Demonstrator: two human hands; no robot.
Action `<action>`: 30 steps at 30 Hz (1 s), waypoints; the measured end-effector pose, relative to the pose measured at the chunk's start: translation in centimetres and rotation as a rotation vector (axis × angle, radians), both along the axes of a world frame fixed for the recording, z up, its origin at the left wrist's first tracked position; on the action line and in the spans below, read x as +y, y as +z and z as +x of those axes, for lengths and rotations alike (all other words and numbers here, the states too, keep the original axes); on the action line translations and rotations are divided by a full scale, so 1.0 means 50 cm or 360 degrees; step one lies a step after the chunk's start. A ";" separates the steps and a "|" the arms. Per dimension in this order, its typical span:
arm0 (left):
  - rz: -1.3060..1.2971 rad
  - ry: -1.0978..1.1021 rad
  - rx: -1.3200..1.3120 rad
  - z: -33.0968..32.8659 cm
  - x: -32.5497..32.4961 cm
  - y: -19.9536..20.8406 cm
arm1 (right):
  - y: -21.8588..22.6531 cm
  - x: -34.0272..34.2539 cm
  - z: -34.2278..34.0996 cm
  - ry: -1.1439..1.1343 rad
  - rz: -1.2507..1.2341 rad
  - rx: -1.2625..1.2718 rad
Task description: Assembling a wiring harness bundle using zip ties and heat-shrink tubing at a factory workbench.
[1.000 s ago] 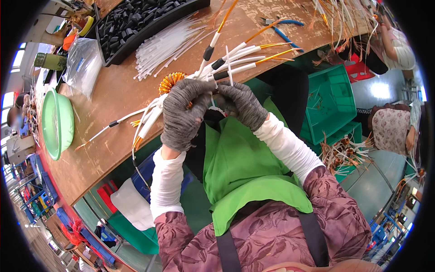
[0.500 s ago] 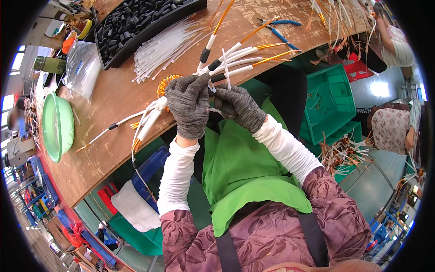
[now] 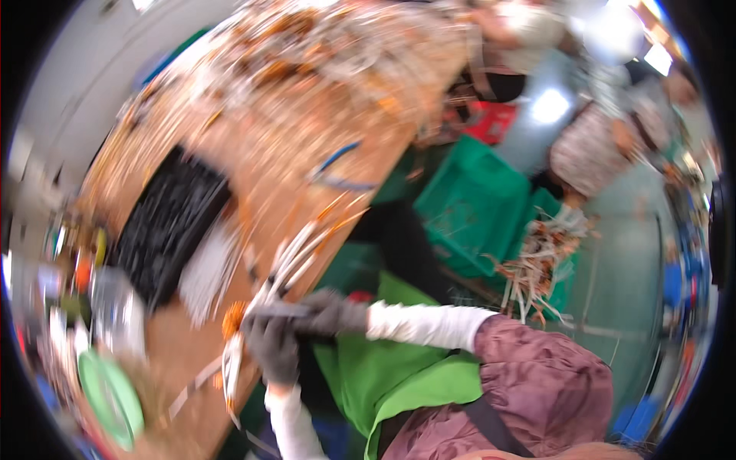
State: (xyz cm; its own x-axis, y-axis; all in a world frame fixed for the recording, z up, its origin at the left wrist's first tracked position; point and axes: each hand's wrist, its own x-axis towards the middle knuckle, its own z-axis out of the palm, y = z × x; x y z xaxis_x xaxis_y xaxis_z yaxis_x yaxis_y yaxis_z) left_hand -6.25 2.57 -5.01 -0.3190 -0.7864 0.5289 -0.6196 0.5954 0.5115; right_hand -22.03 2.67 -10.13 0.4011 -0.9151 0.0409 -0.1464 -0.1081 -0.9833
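Observation:
The picture is smeared by motion. My left hand (image 3: 274, 349), in a grey glove, is closed round a bundle of white-sleeved wire leads (image 3: 295, 257) at the table's near edge. An orange copper coil (image 3: 232, 320) sits against that hand's far left side, and more white leads (image 3: 231, 368) hang below it. My right hand (image 3: 333, 313), also gloved, is closed and meets the left at the bundle. What its fingers pinch is too blurred to make out. White cable ties (image 3: 205, 272) lie in a pile just beyond the coil.
A black tray of small black sleeves (image 3: 165, 226) stands on the wooden table (image 3: 268, 165). Blue-handled pliers (image 3: 341, 169) lie farther back. A pale green basin (image 3: 111, 402) is at left. Green crates (image 3: 471, 207) and a heap of wired parts (image 3: 537, 264) are right; co-workers sit beyond.
The view has swung right and tilted, so the table, hands and bundle appear lower and more to the left. My hands stay together at the bundle; the upright cable tie is no longer distinct.

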 end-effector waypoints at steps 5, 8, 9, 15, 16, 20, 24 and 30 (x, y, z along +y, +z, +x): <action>-0.0178 -0.0081 -0.0290 0.021 0.033 0.021 | 0.024 0.010 0.020 0.0081 0.0201 -0.0470; -0.0332 -0.0024 -0.0315 0.012 0.020 0.002 | 0.028 0.005 0.031 0.0118 0.0385 -0.0618; -0.0227 0.0132 -0.0235 0.008 0.025 0.003 | 0.053 0.015 0.039 0.0182 0.0573 -0.0688; -0.0078 0.0383 -0.0460 -0.062 -0.047 0.027 | 0.077 0.078 -0.003 0.0116 0.0430 -0.0242; -0.0053 0.0497 -0.0465 -0.034 -0.042 0.007 | 0.033 0.064 0.015 0.0185 0.0079 -0.0377; 0.0031 0.0391 -0.0134 0.024 -0.026 0.019 | 0.077 0.049 -0.052 0.0051 0.0855 -0.0540; 0.0094 0.0409 -0.0184 0.063 -0.006 0.024 | 0.051 0.015 -0.047 -0.0290 0.0813 -0.0519; 0.0093 0.0435 -0.0066 0.070 -0.006 0.013 | 0.024 -0.026 -0.005 -0.0474 0.0795 -0.0865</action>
